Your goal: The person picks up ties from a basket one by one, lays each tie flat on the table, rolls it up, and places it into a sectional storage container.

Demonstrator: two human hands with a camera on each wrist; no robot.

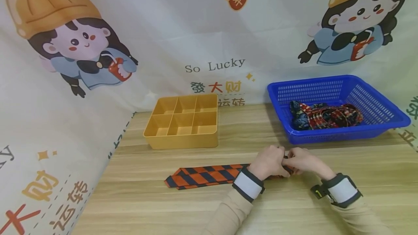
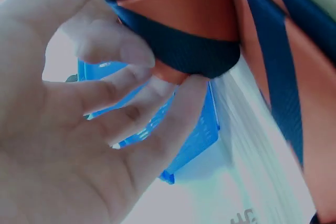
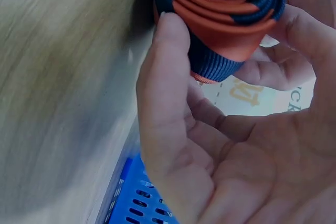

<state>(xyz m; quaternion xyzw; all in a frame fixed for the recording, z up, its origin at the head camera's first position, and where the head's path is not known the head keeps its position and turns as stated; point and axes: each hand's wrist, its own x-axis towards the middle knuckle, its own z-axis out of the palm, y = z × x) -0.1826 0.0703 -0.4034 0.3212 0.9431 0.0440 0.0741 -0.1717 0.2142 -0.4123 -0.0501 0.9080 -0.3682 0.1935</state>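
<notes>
Two hands roll up an orange-and-navy checked necktie on the wooden counter.

The counter [image 1: 147,198] gives a flat bed, so the necktie [image 1: 202,176] lies stretched out to the left, wide tip flat, while its narrow end is wound into a tight coil at the right. Behind sits a blue basket [image 1: 385,117] with more patterned ties [image 1: 326,116] heaped inside, and a yellow six-compartment organizer [image 1: 183,139] stands to its left, cells bare. The left hand [image 1: 268,161] curls round the coil, fingertips bracing its side; the right hand [image 1: 302,160] pinches the other side, thumb on the roll [image 3: 226,30], so the layers can't spring loose.
</notes>
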